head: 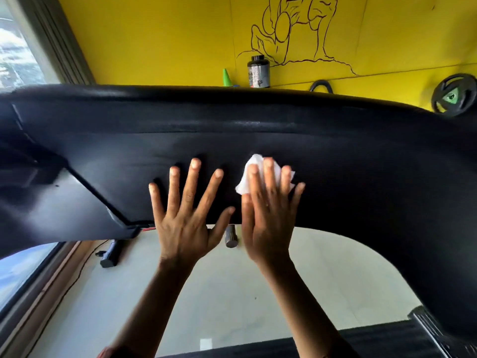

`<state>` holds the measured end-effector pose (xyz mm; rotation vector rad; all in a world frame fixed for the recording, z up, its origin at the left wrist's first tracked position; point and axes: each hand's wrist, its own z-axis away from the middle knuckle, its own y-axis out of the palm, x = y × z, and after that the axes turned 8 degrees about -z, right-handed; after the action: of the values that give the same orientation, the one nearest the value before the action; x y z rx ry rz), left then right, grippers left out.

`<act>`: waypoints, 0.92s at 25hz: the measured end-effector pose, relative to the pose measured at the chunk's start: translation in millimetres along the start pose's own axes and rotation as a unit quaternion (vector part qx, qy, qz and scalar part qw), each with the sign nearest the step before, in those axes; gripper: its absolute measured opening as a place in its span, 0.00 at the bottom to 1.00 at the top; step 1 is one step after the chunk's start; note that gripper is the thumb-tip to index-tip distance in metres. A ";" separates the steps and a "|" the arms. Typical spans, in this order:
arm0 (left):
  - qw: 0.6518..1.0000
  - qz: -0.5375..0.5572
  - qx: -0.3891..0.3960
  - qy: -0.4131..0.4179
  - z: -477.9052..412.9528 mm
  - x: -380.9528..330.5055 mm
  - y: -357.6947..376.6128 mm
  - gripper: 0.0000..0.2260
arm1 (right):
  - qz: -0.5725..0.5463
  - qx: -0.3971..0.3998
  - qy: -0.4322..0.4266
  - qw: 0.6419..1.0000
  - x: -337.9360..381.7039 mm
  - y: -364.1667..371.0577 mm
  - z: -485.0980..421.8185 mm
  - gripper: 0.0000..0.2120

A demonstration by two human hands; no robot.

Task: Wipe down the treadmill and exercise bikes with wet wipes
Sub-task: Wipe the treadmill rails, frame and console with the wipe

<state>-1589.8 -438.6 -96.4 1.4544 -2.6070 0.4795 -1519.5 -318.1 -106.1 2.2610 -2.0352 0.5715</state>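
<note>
Two grips on the job, both on the treadmill's black panel. That panel runs off frame at left and right, and its left end is blurred. Most of the one white wet wipe is hidden under the right grip; only the top and side edges show. The right grip is released, with straight fingers pressing the wipe flat on the panel near its middle. The left grip is also released and holds nothing, its fingers spread flat on the panel just beside the wipe.

Count behind the panel's top edge:
- one dark jar, lid on, label unreadable, contents can't tell
- one green cone, base hidden
- one black arched thing, mostly hidden, can't identify
- one weight plate, lower part cut by the panel

A line drawing on the yellow wall is cut off at the top. Two black cylinder ends stick out below the panel over the pale floor. A window at left is partly visible.
</note>
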 end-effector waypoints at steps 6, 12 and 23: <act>0.999 0.005 0.006 -0.045 16.9 42.9 -3.3 0.31 | -0.008 0.051 -0.150 0.987 31.2 10.3 -20.2 0.21; 0.997 0.025 0.016 -0.065 28.9 48.9 -9.8 0.31 | -0.014 -0.023 0.089 0.996 19.1 8.7 9.9 0.22; 0.992 0.003 0.032 -0.121 30.5 69.3 -18.3 0.31 | 0.009 0.004 -0.055 0.998 43.5 14.6 -24.5 0.21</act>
<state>-1609.6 -513.6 -103.7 1.6174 -2.8054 0.4129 -1536.6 -354.7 -73.3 2.3303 -2.1091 0.4670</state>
